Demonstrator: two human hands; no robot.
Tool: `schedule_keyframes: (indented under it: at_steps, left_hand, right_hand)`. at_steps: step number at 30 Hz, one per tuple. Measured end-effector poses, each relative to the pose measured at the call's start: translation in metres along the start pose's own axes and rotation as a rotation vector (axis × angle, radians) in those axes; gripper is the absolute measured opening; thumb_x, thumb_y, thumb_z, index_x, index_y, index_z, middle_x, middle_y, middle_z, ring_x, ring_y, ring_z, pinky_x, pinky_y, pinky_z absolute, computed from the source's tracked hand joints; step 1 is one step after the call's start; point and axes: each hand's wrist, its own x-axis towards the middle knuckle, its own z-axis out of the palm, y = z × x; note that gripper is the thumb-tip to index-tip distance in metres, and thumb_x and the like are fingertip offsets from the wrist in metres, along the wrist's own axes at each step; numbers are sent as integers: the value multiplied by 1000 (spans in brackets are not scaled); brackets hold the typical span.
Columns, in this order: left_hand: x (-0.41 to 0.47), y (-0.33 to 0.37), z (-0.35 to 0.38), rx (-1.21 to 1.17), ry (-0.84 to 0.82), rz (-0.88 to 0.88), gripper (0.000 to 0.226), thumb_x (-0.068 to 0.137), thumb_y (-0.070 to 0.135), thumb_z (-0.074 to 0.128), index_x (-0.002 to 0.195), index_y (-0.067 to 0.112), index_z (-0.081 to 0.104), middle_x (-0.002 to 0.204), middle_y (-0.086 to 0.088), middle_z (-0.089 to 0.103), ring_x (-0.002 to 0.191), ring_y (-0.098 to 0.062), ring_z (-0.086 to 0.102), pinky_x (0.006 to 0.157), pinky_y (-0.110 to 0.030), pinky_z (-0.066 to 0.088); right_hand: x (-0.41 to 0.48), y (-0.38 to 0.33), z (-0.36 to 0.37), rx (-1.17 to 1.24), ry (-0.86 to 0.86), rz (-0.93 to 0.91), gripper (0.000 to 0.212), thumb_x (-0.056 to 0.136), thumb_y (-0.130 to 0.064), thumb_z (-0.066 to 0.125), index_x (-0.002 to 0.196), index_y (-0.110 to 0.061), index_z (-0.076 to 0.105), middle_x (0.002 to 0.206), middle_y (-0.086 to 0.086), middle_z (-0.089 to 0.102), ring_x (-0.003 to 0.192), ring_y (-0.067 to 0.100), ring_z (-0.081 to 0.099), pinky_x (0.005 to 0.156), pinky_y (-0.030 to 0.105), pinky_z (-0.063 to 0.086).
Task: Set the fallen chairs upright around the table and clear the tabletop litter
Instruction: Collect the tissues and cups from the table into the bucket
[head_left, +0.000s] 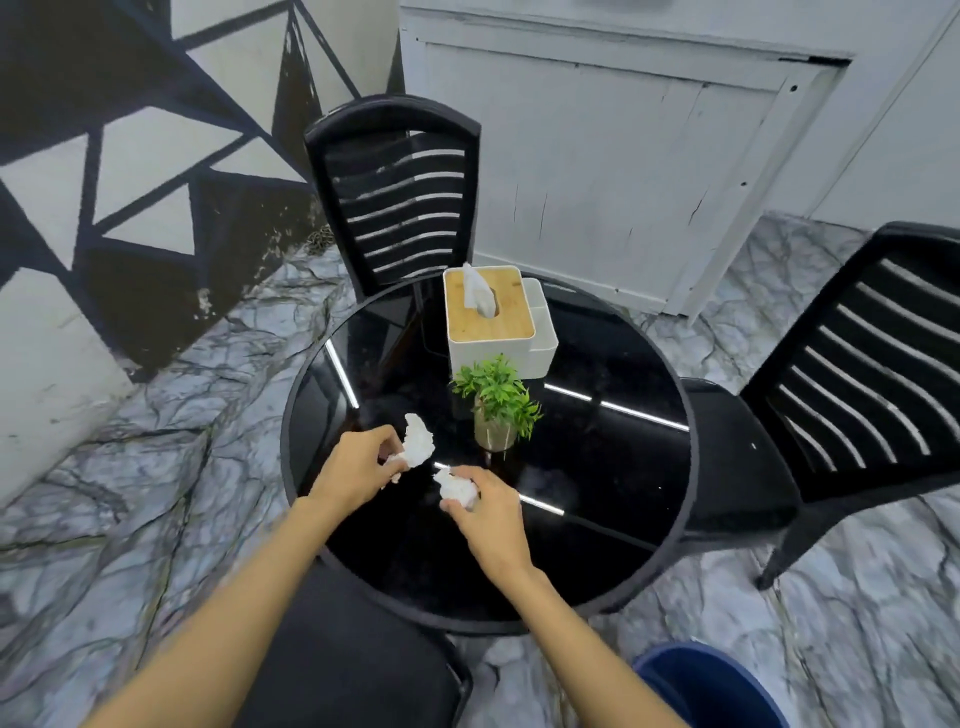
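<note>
Over the near side of the round black glass table (623, 545), my left hand (358, 467) is closed on a crumpled white tissue (418, 441). My right hand (488, 512) grips a second crumpled tissue (457, 488) just to the right of it. Both wads are held a little above the glass. One black slatted chair (395, 192) stands upright behind the table. Another black chair (852, 389) stands upright at the right, its seat tucked to the table's rim. A third black seat (343, 654) lies right below me, under my arms.
On the table stand a white tissue box with a wooden lid (491, 317) and a small potted green plant (496, 410). A blue bin (711, 686) sits on the marble floor at bottom right. A white panelled wall is behind; a black-and-white patterned wall is at left.
</note>
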Motion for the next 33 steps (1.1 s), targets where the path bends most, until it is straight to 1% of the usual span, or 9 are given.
schedule_keyframes:
  at_steps: [2,6,9,13,17,20,24,28,33]
  left_hand:
    - [-36,22,15,-65,-26,5,16,75,14,73,84,13,60,80,-3,69,81,-16,65,77,-25,50]
    - [-105,79,66,-137,-130,32,42,74,14,74,113,18,56,93,-5,70,86,-16,66,86,-27,51]
    - [-148,128,122,-119,-240,101,48,78,15,71,123,20,55,96,-6,67,84,-17,65,81,-22,49]
    - [-190,183,205,-38,-382,179,48,80,15,69,127,18,56,101,-10,70,90,-19,65,88,-28,50]
    - [-215,215,273,-50,-497,171,43,81,11,66,124,12,57,106,-16,68,90,-19,63,80,-18,46]
    - [-222,215,320,-35,-544,172,42,81,10,66,122,11,58,107,-17,69,100,-25,65,78,-19,43]
    - [-219,191,383,-14,-579,119,41,81,12,66,121,10,59,106,-15,70,101,-25,65,76,-18,43]
    - [-201,153,454,18,-599,81,42,80,13,67,121,11,59,106,-15,70,94,-24,64,75,-21,43]
    - [-182,103,541,-14,-586,48,37,82,12,65,118,9,60,99,-11,65,83,-14,54,70,-15,36]
  right_hand:
    - [-36,13,-26,57,26,36,37,76,-15,70,113,-15,66,113,-2,67,102,11,60,90,16,46]
    - [-116,53,-94,88,109,110,35,75,-11,71,110,-14,66,98,-6,65,87,6,58,71,0,40]
    - [-178,95,-151,61,158,193,36,77,-11,70,112,-14,65,98,-3,65,88,8,58,69,4,41]
    - [-249,154,-212,44,249,341,34,82,-9,65,115,-13,62,104,6,66,95,17,59,75,19,42]
    - [-296,201,-243,15,352,476,25,84,-5,62,108,-3,65,104,15,68,83,20,56,66,21,38]
    - [-313,240,-243,39,378,574,21,86,-8,60,102,4,64,101,23,68,91,33,62,78,36,45]
    - [-316,303,-218,45,392,655,30,84,-11,62,114,-9,63,111,12,68,99,27,62,82,32,46]
    - [-302,372,-183,49,409,674,33,86,-12,61,119,-10,60,118,9,65,105,26,60,83,27,43]
    - [-277,457,-137,95,460,696,34,84,-14,58,118,-12,60,115,8,66,102,25,61,81,28,47]
